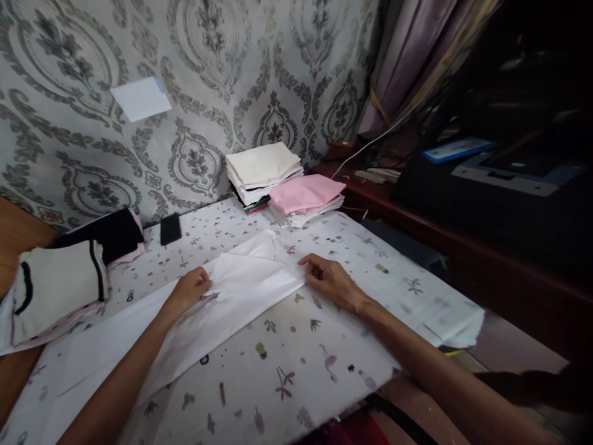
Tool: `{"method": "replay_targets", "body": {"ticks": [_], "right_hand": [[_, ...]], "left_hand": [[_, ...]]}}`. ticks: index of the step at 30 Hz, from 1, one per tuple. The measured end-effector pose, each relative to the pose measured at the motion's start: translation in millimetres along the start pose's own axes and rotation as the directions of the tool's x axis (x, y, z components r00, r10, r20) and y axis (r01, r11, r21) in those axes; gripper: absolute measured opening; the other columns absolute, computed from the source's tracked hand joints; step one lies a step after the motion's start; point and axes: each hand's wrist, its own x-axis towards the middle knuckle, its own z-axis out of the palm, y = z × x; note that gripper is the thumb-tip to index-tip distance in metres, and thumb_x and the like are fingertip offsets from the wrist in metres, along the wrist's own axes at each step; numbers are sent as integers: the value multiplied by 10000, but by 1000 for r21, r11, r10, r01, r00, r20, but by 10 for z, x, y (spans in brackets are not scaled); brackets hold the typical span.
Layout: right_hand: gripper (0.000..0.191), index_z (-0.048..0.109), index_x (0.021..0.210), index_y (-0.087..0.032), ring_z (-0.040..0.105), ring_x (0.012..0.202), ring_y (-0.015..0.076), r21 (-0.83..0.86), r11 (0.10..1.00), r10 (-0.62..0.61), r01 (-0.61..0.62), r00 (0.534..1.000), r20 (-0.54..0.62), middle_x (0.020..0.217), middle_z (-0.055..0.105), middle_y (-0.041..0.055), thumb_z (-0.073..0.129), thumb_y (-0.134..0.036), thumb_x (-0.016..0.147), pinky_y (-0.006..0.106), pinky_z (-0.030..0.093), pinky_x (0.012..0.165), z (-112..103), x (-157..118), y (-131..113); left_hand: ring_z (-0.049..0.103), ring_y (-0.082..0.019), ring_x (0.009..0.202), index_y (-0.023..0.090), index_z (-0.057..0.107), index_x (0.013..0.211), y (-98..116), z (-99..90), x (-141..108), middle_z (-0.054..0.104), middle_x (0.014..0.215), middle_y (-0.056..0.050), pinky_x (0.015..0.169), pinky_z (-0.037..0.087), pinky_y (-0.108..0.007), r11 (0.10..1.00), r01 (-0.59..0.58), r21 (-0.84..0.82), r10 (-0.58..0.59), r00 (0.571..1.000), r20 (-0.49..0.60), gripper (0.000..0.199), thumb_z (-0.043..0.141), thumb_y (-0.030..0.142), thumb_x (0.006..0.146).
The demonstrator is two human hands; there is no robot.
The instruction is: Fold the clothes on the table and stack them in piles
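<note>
A thin white cloth (259, 281) lies partly folded across the patterned tablecloth (324, 371), its long part stretching to the lower left. My left hand (189, 289) pinches the cloth near its middle, thumb and fingers together. At the cloth's right end is my right hand (327, 278), its fingers curled and closed on the edge. Between the hands the cloth is creased, with a folded flap on top.
Behind stand two folded fabric stacks, one topped cream (264, 164), one pink (308, 193). A black phone (170, 229) lies near the wall. At left are a folded cream garment (60, 287) and black fabric (113, 235). A dark wooden desk (463, 259) borders the right.
</note>
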Motion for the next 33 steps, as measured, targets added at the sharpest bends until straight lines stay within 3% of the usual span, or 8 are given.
{"method": "replay_targets", "body": {"ticks": [5,8,11,15,19,25,30,33], "right_hand": [[272,649,1001,-204,502,585,126,-9,1000,-8,8,1000,17,678,586,-21,491,-215,780,250,403,569,-3,0,1],[282,648,1015,-204,509,592,129,-20,1000,-8,9,1000,24,683,586,-18,486,-216,785,251,405,573,-9,0,9],[310,647,1049,-202,519,609,131,-34,999,-4,5,1000,31,707,596,-13,493,-206,780,250,412,582,-14,0,10],[324,650,1064,-205,522,620,135,-33,999,-1,2,999,32,722,601,-7,498,-201,778,252,418,583,-12,-2,10],[328,655,1051,-201,517,612,132,-51,999,-2,4,999,33,716,600,-8,493,-183,767,251,414,580,-22,-1,-1],[324,659,1050,-188,515,611,128,-54,999,-4,7,998,62,720,600,-5,492,-173,773,251,415,591,-50,-6,-17],[321,659,1065,-179,512,629,129,-6,1000,-31,31,998,52,750,598,-1,512,-206,781,252,421,600,-60,-13,5],[305,665,1047,-167,508,636,129,53,998,-18,20,999,-46,764,606,10,495,-224,800,254,418,600,-67,-8,19]], "left_hand": [[558,-148,533,213,515,735,3,-17,-30,550,565,43,527,371,-240,998,-6,61,5,1000,12,128,570,324,769],[602,-195,640,222,534,806,55,-28,-88,629,679,0,587,392,-281,931,-30,365,53,997,-51,105,516,318,845],[622,-259,855,221,560,982,139,-4,-142,690,909,-70,697,445,-344,788,-120,604,242,962,-125,172,421,298,915],[549,-266,1199,197,545,1226,198,118,-86,621,1293,-120,1004,428,-408,749,-384,540,476,879,-36,365,313,332,978],[308,-265,1460,174,374,1461,105,285,69,338,1587,-127,1184,267,-424,744,-481,464,475,869,139,583,273,499,988],[83,-270,1523,133,205,1548,-58,404,163,133,1645,-140,1232,104,-472,707,-493,507,432,869,241,735,219,594,976],[98,-266,1520,140,213,1550,-93,423,169,145,1641,-130,1229,139,-475,682,-485,548,447,869,214,742,199,609,977],[136,-267,1515,164,245,1544,-130,439,187,186,1636,-119,1224,172,-479,671,-491,556,479,859,180,717,204,603,979]]}}
